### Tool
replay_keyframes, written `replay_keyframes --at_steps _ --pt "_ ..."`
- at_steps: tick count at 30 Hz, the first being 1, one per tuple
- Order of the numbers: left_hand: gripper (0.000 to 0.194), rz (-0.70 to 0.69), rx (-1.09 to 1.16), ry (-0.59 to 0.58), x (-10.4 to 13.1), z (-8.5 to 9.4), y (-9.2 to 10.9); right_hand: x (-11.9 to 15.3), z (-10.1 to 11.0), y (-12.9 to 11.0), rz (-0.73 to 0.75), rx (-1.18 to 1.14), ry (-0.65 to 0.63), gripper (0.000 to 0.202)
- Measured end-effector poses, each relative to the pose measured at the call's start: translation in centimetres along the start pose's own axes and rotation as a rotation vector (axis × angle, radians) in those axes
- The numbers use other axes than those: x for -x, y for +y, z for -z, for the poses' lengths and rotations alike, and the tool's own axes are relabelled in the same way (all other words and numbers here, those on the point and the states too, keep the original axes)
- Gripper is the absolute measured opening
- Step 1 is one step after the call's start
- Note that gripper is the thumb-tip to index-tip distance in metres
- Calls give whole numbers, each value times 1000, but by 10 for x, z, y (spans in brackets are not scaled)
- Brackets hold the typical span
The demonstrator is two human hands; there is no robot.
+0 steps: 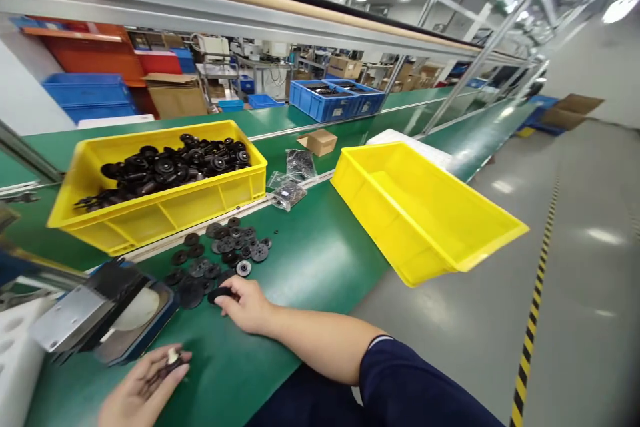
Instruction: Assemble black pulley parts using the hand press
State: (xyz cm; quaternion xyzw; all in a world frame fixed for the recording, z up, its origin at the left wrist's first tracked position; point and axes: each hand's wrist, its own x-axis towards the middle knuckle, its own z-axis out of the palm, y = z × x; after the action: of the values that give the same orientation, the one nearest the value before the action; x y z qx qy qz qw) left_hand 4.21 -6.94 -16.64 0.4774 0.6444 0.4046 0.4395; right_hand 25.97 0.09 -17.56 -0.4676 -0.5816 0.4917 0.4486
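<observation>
Near the bottom edge, my left hand is closed on a small dark part with a white piece on its top. Farther up and to the right, my right hand pinches a black disc at the near edge of a loose pile of black and grey discs. The pile lies on the green work surface. Left of the pile stands a device with a metal plate and a dark base.
A yellow bin full of black parts stands behind the pile. Another yellow bin, with nothing in it, juts over the right edge. Between them lie plastic bags and a small carton. White foam is at the lower left.
</observation>
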Motion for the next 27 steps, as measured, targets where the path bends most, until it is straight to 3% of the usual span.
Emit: replay_keyframes --at_steps 2,5,8,15,21,27 --pt "68 56 -15 -87 -12 -25 6 4 0 -2 64 58 -11 20" --pt "73 73 -58 22 -24 -40 2 6 1 -2 246 229 -69 22" --pt "67 31 -134 75 -24 -40 -9 4 0 0 367 401 -116 25" --pt "57 -187 -411 3 -20 -35 -14 3 -6 0 485 624 -143 27" --pt "66 -240 -411 45 -19 -38 -19 3 -7 2 606 616 -162 29" --pt "56 -291 -398 61 -20 -35 -27 3 -7 1 714 564 -192 34"
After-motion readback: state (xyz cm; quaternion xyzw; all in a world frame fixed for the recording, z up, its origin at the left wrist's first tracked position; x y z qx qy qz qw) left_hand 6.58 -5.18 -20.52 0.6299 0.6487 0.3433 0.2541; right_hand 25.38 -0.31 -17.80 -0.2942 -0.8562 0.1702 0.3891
